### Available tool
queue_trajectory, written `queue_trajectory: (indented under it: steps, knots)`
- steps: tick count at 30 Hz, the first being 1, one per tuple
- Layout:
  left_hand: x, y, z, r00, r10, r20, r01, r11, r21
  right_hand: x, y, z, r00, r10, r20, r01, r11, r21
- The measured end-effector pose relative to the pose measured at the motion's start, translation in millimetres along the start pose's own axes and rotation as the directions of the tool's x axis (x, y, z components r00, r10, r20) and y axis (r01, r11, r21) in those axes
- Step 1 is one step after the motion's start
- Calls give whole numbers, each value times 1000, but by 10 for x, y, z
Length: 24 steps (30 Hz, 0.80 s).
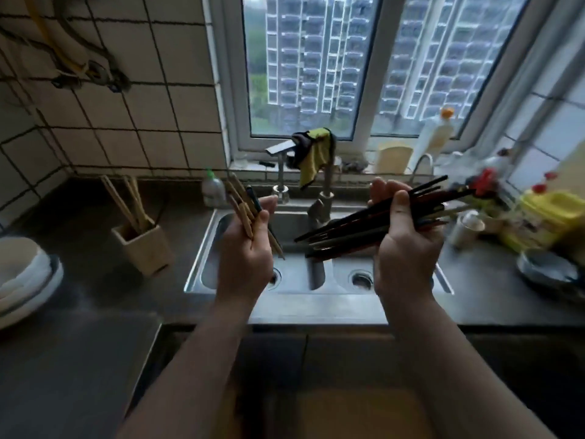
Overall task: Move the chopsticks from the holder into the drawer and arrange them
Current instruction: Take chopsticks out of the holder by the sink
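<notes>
left grip (250, 239) clenched round pale chopsticks (239, 198), right grip (406, 239) round a loose dark bundle (342, 237), both over the sink (196, 274); a few more stand in the holder (144, 248) on the surface (82, 274). the splayed dark ones could slide out into the sink if tilted.

This is a home kitchen. A double-bowl stainless-steel sink (202, 258) sits at the centre of a dark grey worktop (79, 359). At 12 o'clock its metal tap (323, 198) is draped with a yellow cloth (313, 153). White square wall tiles (126, 106) fill 10 o'clock. A white-framed window (364, 115) at 12 to 1 o'clock faces apartment towers. Stacked white bowls (19, 274) sit at 9 o'clock, with a square wooden chopstick holder (142, 248) nearer the sink. A yellow plastic tub (550, 213) stands at 3 o'clock.
</notes>
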<state>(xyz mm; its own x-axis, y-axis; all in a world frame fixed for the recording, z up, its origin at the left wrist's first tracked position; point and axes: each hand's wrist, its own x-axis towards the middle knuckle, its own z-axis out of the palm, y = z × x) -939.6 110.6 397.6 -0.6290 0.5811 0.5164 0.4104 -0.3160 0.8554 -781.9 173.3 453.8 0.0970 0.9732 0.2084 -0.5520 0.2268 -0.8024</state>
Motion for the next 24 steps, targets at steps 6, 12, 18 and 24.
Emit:
queue_trajectory:
  steps: [6,12,18,24]
  knots:
    - [-1002,377,834,940,-93,327,120,991,-62,-279,-551,-1360,977,-116,-177,58,952,-302]
    - [-1747,668,1712,797,-100,596,205,972,-112,-442,-1113,-2420,914,-232,-332,126,942,-311]
    - [-2575,944,2683,613,-73,786,257,960,-112,-670,-1643,-3528,788,-373,-491,123,875,-468]
    - [-3456,1237,3696,363,8,932,287,950,-120,-868,-2141,-4664,632,-448,-632,45,836,-547]
